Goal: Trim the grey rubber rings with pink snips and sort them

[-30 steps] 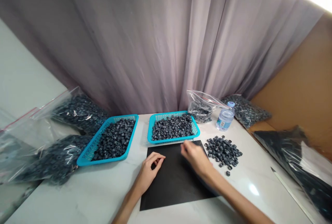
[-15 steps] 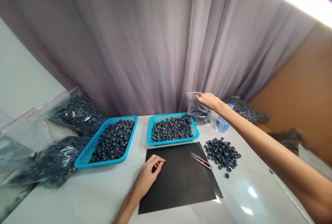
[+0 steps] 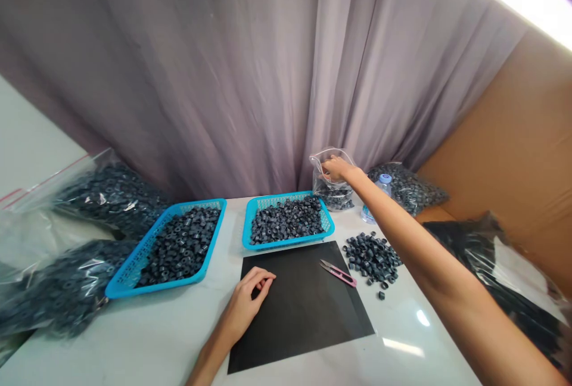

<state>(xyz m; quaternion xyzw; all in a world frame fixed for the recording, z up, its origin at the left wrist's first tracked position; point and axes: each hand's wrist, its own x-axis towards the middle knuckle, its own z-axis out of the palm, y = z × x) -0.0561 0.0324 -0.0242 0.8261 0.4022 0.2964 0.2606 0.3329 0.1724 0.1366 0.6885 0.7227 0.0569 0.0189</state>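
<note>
My left hand (image 3: pixel 252 293) rests on the left side of a black mat (image 3: pixel 304 308). Its fingers are curled, thumb and fingertips meeting in a pinch; whatever they hold, if anything, is too small to make out. My right hand (image 3: pixel 338 168) reaches across to the back and dips into the mouth of a clear zip bag (image 3: pixel 333 198) of small dark ring-like pieces. Its fingers look apart, seen partly through the plastic. Pink-handled thread snips (image 3: pixel 339 273) lie on the mat's right side. A loose pile of dark pieces (image 3: pixel 373 258) sits to the mat's right.
Two blue baskets (image 3: pixel 210 255) (image 3: pixel 288 245) hold many dark pieces. Filled clear bags (image 3: pixel 111 195) (image 3: pixel 58 290) lie at the left. Under my right forearm stands a water bottle (image 3: pixel 384 186), with another full bag (image 3: pixel 406 186) behind. Black plastic (image 3: pixel 473 255) lies at the right.
My right hand has gone from the bag's upper edge into its mouth, which now stands wider. My left hand keeps its pose on the mat. The view has shifted slightly right.
</note>
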